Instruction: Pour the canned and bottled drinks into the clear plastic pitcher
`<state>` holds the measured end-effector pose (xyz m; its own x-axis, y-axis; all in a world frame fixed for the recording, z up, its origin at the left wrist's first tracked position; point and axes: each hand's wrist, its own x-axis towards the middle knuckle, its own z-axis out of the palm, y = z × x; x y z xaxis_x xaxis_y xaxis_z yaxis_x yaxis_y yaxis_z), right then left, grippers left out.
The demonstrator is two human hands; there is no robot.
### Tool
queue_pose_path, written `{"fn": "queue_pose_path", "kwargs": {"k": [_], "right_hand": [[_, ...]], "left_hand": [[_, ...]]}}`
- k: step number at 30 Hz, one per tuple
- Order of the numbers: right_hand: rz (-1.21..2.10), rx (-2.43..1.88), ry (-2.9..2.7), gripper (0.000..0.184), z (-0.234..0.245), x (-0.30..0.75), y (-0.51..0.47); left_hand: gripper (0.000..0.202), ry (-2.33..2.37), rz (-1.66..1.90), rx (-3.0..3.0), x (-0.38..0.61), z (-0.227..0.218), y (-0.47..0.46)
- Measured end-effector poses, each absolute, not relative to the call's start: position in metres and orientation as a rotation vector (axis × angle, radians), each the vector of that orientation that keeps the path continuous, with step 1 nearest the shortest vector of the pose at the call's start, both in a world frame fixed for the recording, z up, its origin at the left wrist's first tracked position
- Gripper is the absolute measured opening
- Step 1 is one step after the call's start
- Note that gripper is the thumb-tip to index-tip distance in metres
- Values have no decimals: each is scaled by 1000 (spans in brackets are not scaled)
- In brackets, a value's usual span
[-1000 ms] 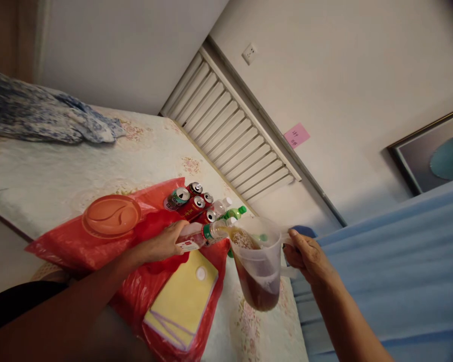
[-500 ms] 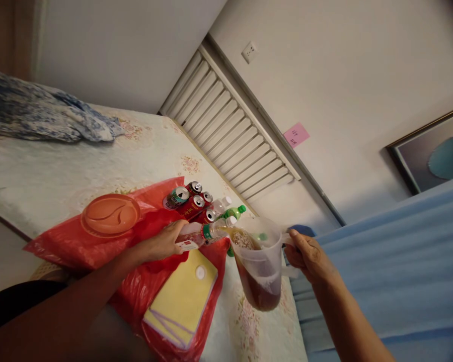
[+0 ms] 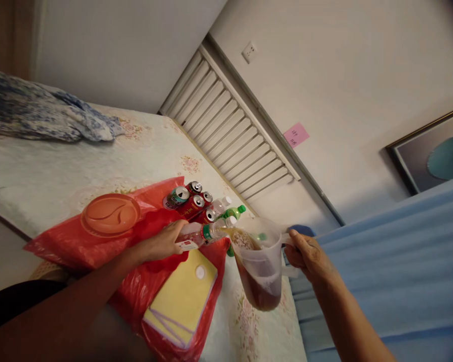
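My left hand is wrapped round a clear plastic bottle with a green and red label, its mouth turned toward the pitcher. My right hand grips the handle of a translucent plastic pitcher, tilted, with brown liquid and bubbles inside. The pitcher's spout meets the bottle's mouth; brown liquid lies at the spout. Below the bottle, folded yellow cloths lie on a red plastic bag, and a white bottle cap rests on them.
Several drink cans stand behind the bottle, beside bottles including a green-capped one. An orange plastic lid-like dish sits on the bag. Patterned fabric lies at far left. A radiator runs along the wall; a blue curtain hangs at right.
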<state>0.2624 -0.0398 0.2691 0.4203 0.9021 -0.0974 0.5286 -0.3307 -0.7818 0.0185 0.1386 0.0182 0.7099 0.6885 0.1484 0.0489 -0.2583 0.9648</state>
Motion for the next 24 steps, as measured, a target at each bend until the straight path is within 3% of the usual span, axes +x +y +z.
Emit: {"fn": "queue_pose_path", "kwargs": {"k": [14, 24], "right_hand": [[701, -1989, -1186, 67, 266, 262, -38], [757, -1882, -1174, 70, 235, 275, -49]], "left_hand": [[46, 590, 672, 1838, 20, 15, 140], [51, 589, 676, 1798, 19, 15, 140]]}}
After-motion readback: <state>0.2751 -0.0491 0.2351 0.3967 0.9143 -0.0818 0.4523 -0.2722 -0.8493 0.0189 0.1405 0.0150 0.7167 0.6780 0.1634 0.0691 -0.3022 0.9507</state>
